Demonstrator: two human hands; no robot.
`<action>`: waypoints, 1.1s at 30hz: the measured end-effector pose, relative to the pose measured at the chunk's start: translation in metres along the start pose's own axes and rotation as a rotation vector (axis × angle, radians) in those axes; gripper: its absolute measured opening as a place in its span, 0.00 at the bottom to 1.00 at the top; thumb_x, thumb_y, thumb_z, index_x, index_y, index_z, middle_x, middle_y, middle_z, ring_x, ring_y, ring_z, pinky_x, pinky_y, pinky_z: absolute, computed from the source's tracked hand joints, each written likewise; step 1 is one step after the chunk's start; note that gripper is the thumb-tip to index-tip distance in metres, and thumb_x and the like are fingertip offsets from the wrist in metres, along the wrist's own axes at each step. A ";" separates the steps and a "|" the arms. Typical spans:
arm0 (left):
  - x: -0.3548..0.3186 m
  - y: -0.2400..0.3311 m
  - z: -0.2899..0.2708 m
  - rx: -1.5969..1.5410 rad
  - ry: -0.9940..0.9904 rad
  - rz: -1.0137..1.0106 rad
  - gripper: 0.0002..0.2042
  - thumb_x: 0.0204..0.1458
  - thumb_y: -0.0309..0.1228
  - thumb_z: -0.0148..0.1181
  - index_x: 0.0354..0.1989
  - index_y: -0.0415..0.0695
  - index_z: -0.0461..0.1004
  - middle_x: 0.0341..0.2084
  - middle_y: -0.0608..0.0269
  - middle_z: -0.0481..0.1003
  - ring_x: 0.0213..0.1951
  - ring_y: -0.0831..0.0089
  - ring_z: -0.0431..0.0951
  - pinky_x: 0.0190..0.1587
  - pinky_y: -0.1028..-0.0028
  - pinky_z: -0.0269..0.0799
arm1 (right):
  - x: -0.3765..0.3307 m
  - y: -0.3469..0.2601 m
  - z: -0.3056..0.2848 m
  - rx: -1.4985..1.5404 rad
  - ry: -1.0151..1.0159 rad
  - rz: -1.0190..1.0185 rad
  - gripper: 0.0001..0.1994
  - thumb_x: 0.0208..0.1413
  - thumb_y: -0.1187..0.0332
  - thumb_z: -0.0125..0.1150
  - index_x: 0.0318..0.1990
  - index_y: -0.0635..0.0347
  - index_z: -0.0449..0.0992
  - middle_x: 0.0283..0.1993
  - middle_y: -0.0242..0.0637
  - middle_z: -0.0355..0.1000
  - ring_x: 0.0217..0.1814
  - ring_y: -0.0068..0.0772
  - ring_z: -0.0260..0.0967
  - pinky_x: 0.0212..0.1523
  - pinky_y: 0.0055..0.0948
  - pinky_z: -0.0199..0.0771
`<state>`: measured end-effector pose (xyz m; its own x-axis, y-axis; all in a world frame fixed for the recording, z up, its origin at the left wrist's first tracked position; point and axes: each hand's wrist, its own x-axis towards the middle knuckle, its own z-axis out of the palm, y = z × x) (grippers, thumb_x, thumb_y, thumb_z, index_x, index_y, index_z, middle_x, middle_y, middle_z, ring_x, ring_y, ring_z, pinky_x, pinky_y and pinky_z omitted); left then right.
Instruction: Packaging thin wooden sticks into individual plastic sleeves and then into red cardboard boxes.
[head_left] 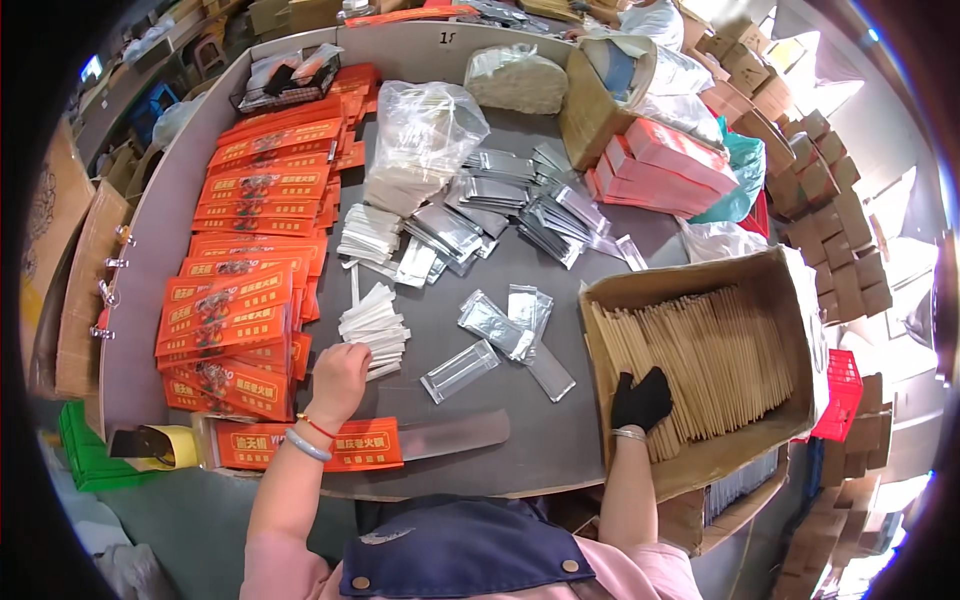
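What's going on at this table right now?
A person at a grey table works with both hands. The bare left hand rests on a small stack of white paper packets. The right hand, in a black glove, reaches into a brown cardboard box full of paper-wrapped chopsticks. Rows of flat orange printed sleeves lie at the left, one more at the near edge; clear and silvery plastic pouches lie mid-table.

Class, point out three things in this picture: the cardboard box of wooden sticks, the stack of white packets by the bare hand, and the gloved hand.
cardboard box (690, 282), head view, on its far rim.
white packets (372, 325), head view, middle of the stack.
right hand (641, 398), head view, back of the black glove.
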<state>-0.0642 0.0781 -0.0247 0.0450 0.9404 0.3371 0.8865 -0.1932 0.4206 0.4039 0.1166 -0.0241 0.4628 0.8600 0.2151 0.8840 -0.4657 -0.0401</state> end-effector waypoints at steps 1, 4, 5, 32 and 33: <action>0.000 0.003 0.000 0.004 -0.016 -0.020 0.02 0.47 0.27 0.61 0.26 0.45 0.76 0.26 0.60 0.75 0.33 0.58 0.74 0.36 0.61 0.67 | -0.003 -0.007 -0.001 -0.021 0.027 -0.006 0.31 0.54 0.47 0.59 0.53 0.68 0.70 0.50 0.53 0.72 0.49 0.56 0.70 0.48 0.55 0.64; -0.003 0.014 -0.003 -0.027 -0.028 -0.048 0.02 0.47 0.27 0.61 0.26 0.44 0.76 0.25 0.58 0.76 0.31 0.56 0.75 0.36 0.60 0.69 | -0.003 -0.009 -0.006 -0.009 -0.016 0.028 0.28 0.54 0.48 0.60 0.50 0.67 0.71 0.47 0.52 0.72 0.48 0.55 0.70 0.47 0.52 0.65; -0.001 0.018 -0.004 -0.060 -0.017 -0.067 0.02 0.47 0.27 0.62 0.26 0.43 0.77 0.24 0.56 0.76 0.30 0.56 0.76 0.35 0.60 0.70 | -0.006 0.001 -0.004 0.031 0.140 -0.159 0.26 0.53 0.50 0.61 0.48 0.66 0.72 0.47 0.50 0.72 0.49 0.54 0.69 0.47 0.51 0.66; -0.031 0.100 -0.002 -0.144 -0.579 0.027 0.14 0.36 0.32 0.73 0.29 0.46 0.73 0.30 0.64 0.74 0.41 0.60 0.73 0.47 0.61 0.66 | -0.053 -0.019 -0.046 0.616 -0.236 -0.741 0.13 0.55 0.70 0.57 0.48 0.57 0.78 0.29 0.46 0.69 0.36 0.51 0.71 0.39 0.45 0.70; -0.044 0.097 0.001 -0.129 -0.526 -0.021 0.19 0.33 0.35 0.74 0.35 0.47 0.75 0.36 0.63 0.73 0.47 0.61 0.70 0.52 0.61 0.63 | -0.060 -0.034 -0.052 0.621 -0.241 -0.748 0.13 0.55 0.70 0.57 0.48 0.57 0.78 0.29 0.46 0.69 0.36 0.51 0.71 0.39 0.45 0.70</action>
<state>0.0207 0.0182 0.0006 0.2819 0.9511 -0.1263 0.8277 -0.1745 0.5334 0.3430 0.0702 0.0153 -0.2857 0.9388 0.1925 0.7993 0.3443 -0.4926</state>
